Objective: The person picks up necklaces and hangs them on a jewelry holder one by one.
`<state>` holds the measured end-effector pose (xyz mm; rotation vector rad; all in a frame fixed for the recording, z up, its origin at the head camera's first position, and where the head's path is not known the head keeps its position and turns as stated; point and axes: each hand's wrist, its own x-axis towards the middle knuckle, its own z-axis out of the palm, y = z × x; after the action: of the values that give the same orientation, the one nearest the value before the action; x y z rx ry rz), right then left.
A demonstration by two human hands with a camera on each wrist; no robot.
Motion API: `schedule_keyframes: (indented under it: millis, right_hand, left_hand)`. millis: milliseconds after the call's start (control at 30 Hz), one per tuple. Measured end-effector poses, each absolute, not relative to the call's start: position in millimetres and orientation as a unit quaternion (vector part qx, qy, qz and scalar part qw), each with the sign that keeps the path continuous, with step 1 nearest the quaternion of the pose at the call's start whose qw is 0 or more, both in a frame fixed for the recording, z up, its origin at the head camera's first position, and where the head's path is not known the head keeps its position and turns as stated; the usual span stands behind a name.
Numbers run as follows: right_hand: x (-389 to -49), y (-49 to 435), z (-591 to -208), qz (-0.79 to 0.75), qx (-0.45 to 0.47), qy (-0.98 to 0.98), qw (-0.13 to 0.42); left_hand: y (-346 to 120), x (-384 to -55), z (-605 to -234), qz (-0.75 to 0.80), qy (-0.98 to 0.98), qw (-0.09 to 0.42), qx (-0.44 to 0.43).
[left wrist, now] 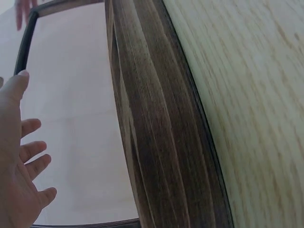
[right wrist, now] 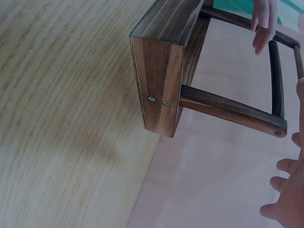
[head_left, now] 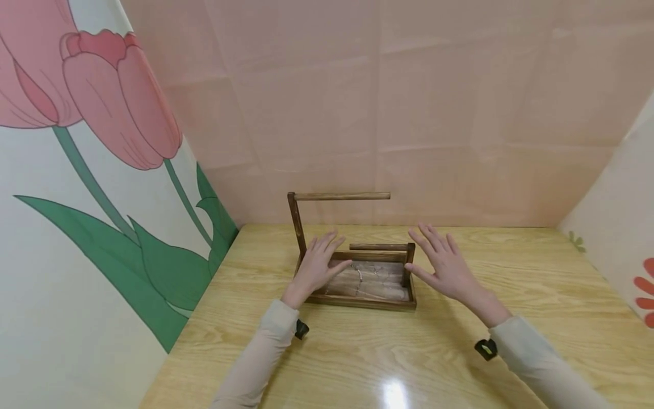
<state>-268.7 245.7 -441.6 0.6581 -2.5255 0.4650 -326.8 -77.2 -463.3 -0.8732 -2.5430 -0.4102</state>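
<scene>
A dark brown wooden stand sits on the table, with a shallow rectangular tray as its base. Its tall left post carries a long crossbar; the short right post carries a lower crossbar. Inside the tray run thin pale lines, too small to identify. My left hand hovers over the tray's left end with fingers spread, hiding part of it. To the right of the short post is my right hand, fingers extended and thumb near the post; contact cannot be made out. Two screw heads show on the tray's end in the right wrist view.
The wood-grain table meets a creased pink backdrop behind the stand. A white panel with printed tulips rises on the left, and another with a red flower on the right. A dark device sits under the right wrist.
</scene>
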Motion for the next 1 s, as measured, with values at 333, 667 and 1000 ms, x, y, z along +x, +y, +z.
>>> schedule_keyframes:
  millis: [333,667,1000]
  right_hand:
    - [-267.6,243.8,-449.6,0.183,0.246,-0.92,0.244]
    - [-268.6,245.6,-453.2,0.19,0.243,-0.92,0.24]
    - [-265.8,240.6,-454.3,0.193,0.246,-0.916,0.252]
  left_hand:
    - [-73.2,-326.3,-470.8,-0.148,-0.908,0.217,-0.325]
    - [-71.0,-324.4,-473.9,-0.14,-0.915,0.189,-0.328]
    - [-65.3,-323.6,-479.9,-0.145,-0.915,0.166,-0.337]
